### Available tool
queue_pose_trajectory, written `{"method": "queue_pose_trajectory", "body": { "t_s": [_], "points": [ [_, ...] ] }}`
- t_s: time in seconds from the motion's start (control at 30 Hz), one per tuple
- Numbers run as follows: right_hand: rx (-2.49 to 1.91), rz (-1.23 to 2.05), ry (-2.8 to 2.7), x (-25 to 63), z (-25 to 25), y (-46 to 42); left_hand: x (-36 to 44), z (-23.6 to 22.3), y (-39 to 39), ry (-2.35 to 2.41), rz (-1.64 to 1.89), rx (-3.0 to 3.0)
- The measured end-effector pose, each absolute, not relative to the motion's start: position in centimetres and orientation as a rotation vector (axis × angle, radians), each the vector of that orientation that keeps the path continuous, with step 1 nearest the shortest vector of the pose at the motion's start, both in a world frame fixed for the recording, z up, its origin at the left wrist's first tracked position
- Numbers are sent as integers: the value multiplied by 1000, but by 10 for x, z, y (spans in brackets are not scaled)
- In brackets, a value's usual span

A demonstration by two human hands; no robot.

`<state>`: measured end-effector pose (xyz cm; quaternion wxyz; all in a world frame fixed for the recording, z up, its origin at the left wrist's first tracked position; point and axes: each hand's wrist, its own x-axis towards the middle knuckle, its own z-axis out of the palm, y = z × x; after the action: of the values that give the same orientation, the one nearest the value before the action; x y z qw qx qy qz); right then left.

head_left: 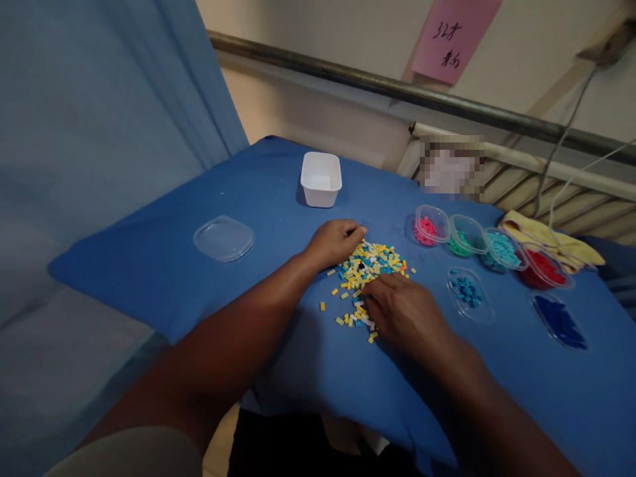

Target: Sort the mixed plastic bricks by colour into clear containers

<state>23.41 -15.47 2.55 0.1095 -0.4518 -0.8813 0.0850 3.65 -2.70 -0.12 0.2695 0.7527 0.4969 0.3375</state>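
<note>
A loose pile of small toy building bricks [380,257], mostly yellow with some blue and white ones, lies on the blue cloth [278,232]. At the pile's upper left edge is my left hand [335,242], its fingers curled and thumb drawn in; what it holds, if anything, is hidden. My right hand [405,308] reaches into the lower right side of the pile, palm down. Its bent fingertips press together among the bricks, and I cannot make out anything between them. A few stray bricks [322,306] are scattered left of and below the pile.
A white tub [320,179] stands beyond the pile. Left lies a see-through lid [223,238]. At right are tubs of pink [426,230], green [460,244], turquoise [501,250] and red bricks [544,268], lids with blue pieces [467,291], and a yellow cloth [551,242].
</note>
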Motion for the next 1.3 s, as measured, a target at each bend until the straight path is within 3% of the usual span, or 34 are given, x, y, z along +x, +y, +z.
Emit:
{"method": "queue_pose_trajectory", "body": {
  "t_s": [0.3,0.73,1.03,1.17,1.3],
  "points": [
    [-1235,424,-2486,221,30,-155,36,-3,-27,1315,927,2011],
    [-1363,60,-2609,195,30,-157,37,-1,-28,1332,899,2019],
    [-1166,312,-2528,192,33,-161,36,-2,-27,1315,913,2018],
    [-1062,462,-2350,217,36,-153,35,0,-27,1308,925,2023],
    [-1235,390,-2193,287,40,-146,34,2,-26,1318,924,2031]
  ]
}}
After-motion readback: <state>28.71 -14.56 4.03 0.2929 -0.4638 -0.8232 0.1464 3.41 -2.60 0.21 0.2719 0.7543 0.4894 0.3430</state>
